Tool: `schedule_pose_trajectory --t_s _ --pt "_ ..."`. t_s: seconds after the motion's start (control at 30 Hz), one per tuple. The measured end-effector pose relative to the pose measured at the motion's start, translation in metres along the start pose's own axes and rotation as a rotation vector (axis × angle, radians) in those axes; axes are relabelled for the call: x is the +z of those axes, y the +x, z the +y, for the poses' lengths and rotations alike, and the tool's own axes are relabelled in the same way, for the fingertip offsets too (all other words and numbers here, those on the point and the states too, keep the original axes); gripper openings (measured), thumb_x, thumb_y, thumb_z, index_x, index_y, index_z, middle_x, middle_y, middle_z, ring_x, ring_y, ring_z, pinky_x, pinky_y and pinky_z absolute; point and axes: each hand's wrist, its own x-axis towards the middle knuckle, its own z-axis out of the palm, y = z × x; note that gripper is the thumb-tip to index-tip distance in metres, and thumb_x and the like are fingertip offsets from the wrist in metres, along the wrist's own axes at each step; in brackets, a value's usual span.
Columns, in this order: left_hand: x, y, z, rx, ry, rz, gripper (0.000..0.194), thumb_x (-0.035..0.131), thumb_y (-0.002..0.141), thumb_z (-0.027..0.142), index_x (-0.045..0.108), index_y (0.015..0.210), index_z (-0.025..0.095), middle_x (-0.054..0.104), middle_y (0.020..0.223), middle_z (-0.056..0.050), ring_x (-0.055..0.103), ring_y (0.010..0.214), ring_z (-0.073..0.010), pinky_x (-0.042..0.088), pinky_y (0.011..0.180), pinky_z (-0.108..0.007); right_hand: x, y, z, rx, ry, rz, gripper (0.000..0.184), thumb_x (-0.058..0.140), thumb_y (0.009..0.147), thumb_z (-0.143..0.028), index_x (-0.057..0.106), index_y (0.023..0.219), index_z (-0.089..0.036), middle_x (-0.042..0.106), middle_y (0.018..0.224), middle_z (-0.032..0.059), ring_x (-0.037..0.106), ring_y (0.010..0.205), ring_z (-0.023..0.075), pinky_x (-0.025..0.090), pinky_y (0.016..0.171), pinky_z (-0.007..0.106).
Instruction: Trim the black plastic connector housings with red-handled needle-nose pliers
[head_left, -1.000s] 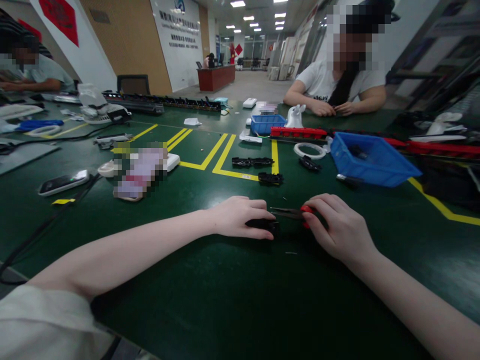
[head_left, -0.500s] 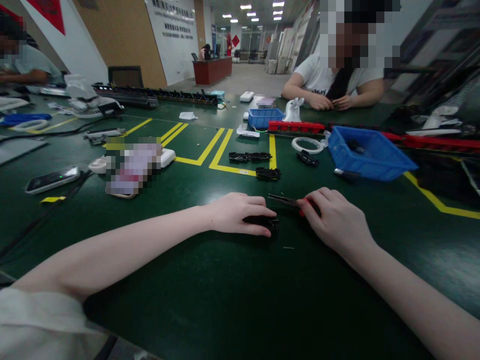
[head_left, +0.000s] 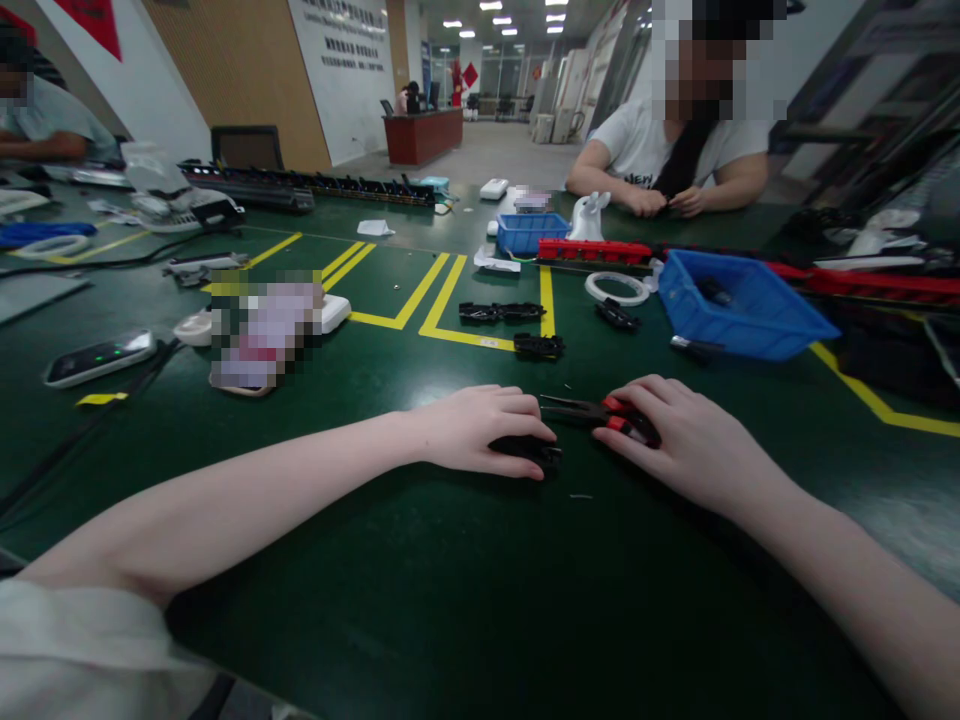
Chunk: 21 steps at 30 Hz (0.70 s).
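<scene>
My left hand (head_left: 491, 430) is wrapped over a small black plastic part (head_left: 531, 450) low on the green table; most of the part is covered by the fingers. My right hand (head_left: 671, 430) grips long-nose pliers (head_left: 592, 412) with red and black handles. Their jaws point left toward the left hand's fingertips and look slightly apart, with nothing seen between them. A thin pale strip (head_left: 580, 496) lies on the table below the pliers. Farther off, black plastic parts (head_left: 501, 312) and another black part (head_left: 538, 345) rest by the yellow tape lines.
A blue bin (head_left: 742, 305) with dark pieces stands at the right, beside a tape roll (head_left: 616, 289) and a black part (head_left: 618, 315). A phone (head_left: 270, 335) lies at the left. Across the table sits a person (head_left: 675, 160) behind a long red rail (head_left: 596, 251).
My right hand has turned and loosened around the pliers, so the red handles now show more. The left hand has barely moved on the black part.
</scene>
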Motion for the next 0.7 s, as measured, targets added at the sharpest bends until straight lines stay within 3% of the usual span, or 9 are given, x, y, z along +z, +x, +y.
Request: schedule_pose_trajectory --t_s 0.2,0.33,0.53,0.7 --pt "-0.001 0.0 0.0 0.011 0.047 0.005 0.041 0.059 0.093 0.043 0.06 0.122 0.014 0.06 0.113 -0.01 0.058 0.1 -0.0215 0.046 0.084 -0.032 -0.01 -0.004 0.025 0.052 0.113 -0.119 0.062 0.055 0.08 -0.068 0.06 0.12 -0.021 0.062 0.12 0.013 0.063 0.105 0.0304 0.056 0.082 0.046" --pt "-0.003 0.0 0.0 0.02 0.065 -0.009 0.043 0.057 0.094 0.044 0.058 0.125 0.013 0.06 0.116 -0.01 0.058 0.1 -0.0216 0.046 0.085 -0.032 -0.01 -0.009 0.036 0.065 0.146 -0.193 0.069 0.058 0.078 -0.068 0.054 0.131 -0.023 0.057 0.129 0.0133 0.059 0.114 0.0299 0.053 0.093 0.045" --pt "-0.002 0.0 0.0 0.007 0.068 -0.026 0.042 0.054 0.095 0.042 0.057 0.126 0.014 0.059 0.118 -0.01 0.058 0.104 -0.0229 0.045 0.088 -0.034 -0.002 -0.029 0.026 0.113 0.103 -0.07 0.069 0.044 0.086 -0.068 0.054 0.13 -0.017 0.057 0.127 0.0174 0.059 0.113 0.0315 0.05 0.098 0.048" --pt "-0.004 -0.001 0.001 0.003 0.066 -0.038 0.041 0.052 0.096 0.039 0.056 0.127 0.014 0.058 0.121 -0.011 0.057 0.107 -0.0238 0.044 0.09 -0.036 0.003 -0.041 0.015 0.08 -0.023 0.051 0.066 0.036 0.089 -0.068 0.058 0.121 -0.014 0.06 0.115 0.0161 0.064 0.097 0.0294 0.056 0.082 0.045"
